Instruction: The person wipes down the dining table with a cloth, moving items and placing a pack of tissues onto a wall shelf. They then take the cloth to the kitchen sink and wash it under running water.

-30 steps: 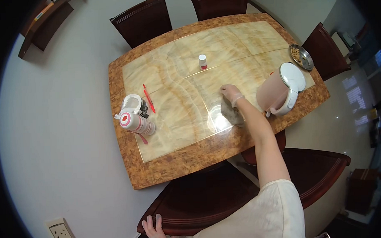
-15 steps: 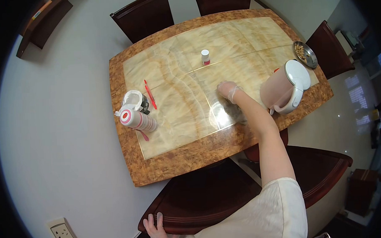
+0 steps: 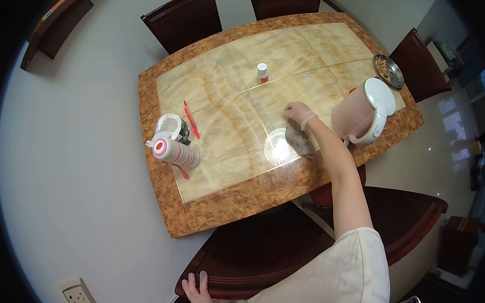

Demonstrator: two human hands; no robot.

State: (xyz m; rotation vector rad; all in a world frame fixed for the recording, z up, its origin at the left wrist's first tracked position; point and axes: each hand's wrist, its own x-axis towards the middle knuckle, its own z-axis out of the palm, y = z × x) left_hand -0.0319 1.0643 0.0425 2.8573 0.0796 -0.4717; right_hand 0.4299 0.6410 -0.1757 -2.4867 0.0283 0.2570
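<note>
My right hand (image 3: 299, 113), in a clear plastic glove, is closed in a pinch over the table, right of the middle. A grey cloth (image 3: 299, 141) hangs from its fingers or lies just below them, near the bright glare on the tabletop. The electric kettle (image 3: 353, 114), pinkish with a white lid, stands to the right of this hand. My left hand (image 3: 200, 296), also gloved, rests with fingers spread against the end of a dark wooden chair back (image 3: 257, 258) at the bottom.
The marble-patterned table (image 3: 228, 208) bears a small white bottle (image 3: 262, 73), a red pen (image 3: 191, 119), a striped thermos (image 3: 177, 152), a tissue roll (image 3: 170, 127) and a metal plate (image 3: 394, 74) with brown pieces. Dark chairs (image 3: 184, 22) surround it. A wall runs along the left.
My right hand has shifted slightly right and drawn into a tighter pinch. More of the grey cloth now shows beneath it. My left hand stays on the chair back.
</note>
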